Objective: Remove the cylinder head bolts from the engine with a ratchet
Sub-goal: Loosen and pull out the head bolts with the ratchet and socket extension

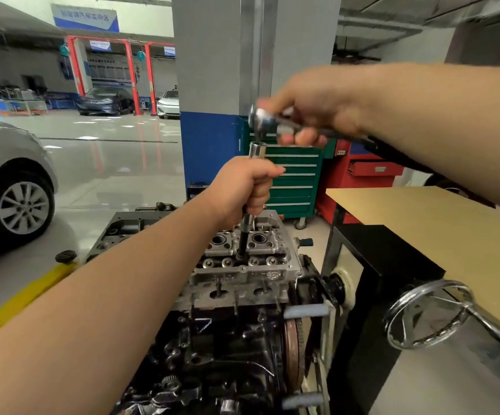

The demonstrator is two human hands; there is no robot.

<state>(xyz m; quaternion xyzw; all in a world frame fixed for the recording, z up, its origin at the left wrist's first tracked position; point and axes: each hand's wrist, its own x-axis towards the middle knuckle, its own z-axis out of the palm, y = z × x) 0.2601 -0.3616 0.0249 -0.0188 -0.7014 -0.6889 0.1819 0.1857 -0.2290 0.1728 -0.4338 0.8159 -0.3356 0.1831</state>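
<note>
While my left hand point(244, 187) grips the long chrome socket extension point(250, 199) standing in a bolt well of the grey aluminium cylinder head point(242, 265), my right hand point(311, 115) holds the blurred chrome ratchet point(268, 119) just above its top, not yet coupled. Risk: a misaligned square drive slips off. If the extension tilts, I'd expect it to round the bolt, hidden down the well.
</note>
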